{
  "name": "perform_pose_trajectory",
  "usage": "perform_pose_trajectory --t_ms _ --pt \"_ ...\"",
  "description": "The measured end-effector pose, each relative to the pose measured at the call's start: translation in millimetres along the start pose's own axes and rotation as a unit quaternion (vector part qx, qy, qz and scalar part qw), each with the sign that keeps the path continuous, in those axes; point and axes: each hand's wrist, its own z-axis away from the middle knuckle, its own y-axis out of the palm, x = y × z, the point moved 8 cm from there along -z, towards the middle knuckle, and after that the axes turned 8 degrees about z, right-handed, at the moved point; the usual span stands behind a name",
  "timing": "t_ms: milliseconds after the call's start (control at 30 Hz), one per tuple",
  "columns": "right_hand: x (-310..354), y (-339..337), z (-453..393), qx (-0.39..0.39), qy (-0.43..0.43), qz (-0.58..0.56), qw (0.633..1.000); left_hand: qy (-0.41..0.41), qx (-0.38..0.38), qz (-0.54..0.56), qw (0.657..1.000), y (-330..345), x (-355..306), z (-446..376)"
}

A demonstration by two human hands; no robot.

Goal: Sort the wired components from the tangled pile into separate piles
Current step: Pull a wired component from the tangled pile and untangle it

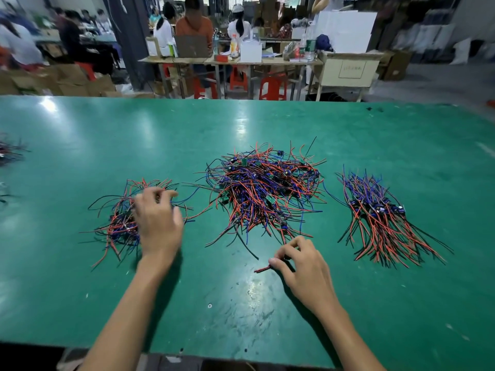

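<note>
A big tangled pile [263,188] of red, blue and black wired components lies in the middle of the green table [241,303]. To its left sits a smaller loose pile [120,223]; my left hand [158,223] lies over its right side, fingers spread and slightly curled onto the wires. At the right, a neater pile [380,218] has its wires lined up together. My right hand [302,266] is just below the middle pile and pinches a wired component [263,269] whose red and black ends stick out to the left.
A few more wires [8,153] show at the table's far left edge. The table's near edge runs along the bottom. Behind the table, people sit at wooden benches [230,61] with red stools and cardboard boxes.
</note>
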Motion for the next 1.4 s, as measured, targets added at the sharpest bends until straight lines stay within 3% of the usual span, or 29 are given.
perform_pose_trajectory --t_ms 133,267,433,533,633,700,800,833,900,967,1133,1400 --pt "0 8 -1 0.028 -0.015 0.031 0.999 0.098 0.186 0.195 0.958 41 -82 58" --pt "-5 -1 1 -0.014 0.012 -0.011 1.000 0.072 0.303 0.221 0.924 90 -122 98" --pt "-21 -6 -1 -0.039 0.110 0.034 0.993 -0.014 0.331 0.236 0.914 112 -134 101" --pt "-28 -7 0 -0.054 0.138 -0.031 0.988 -0.074 0.321 0.232 0.915 117 -131 97" --pt "-38 -9 2 -0.075 0.160 -0.166 0.970 -0.126 0.312 0.242 0.910 120 -129 97" --pt "-36 -10 3 -0.070 0.138 -0.238 0.959 -0.180 0.306 0.320 0.879 121 -129 103" --pt "-32 -10 5 -0.045 0.103 -0.335 0.935 -0.296 0.281 0.479 0.777 119 -126 112" --pt "-33 -11 5 -0.052 0.104 -0.371 0.922 -0.318 0.279 0.521 0.741 116 -127 114" --pt "-40 -11 4 -0.070 0.130 -0.426 0.893 -0.310 0.298 0.559 0.709 107 -133 115" --pt "-42 -11 3 -0.068 0.140 -0.435 0.887 -0.264 0.340 0.552 0.715 97 -139 115" --pt "-32 -6 2 -0.010 0.115 -0.450 0.886 -0.169 0.423 0.442 0.772 86 -147 115" --pt "-30 -11 6 0.033 0.100 -0.495 0.863 -0.064 0.494 0.330 0.802 86 -167 122"
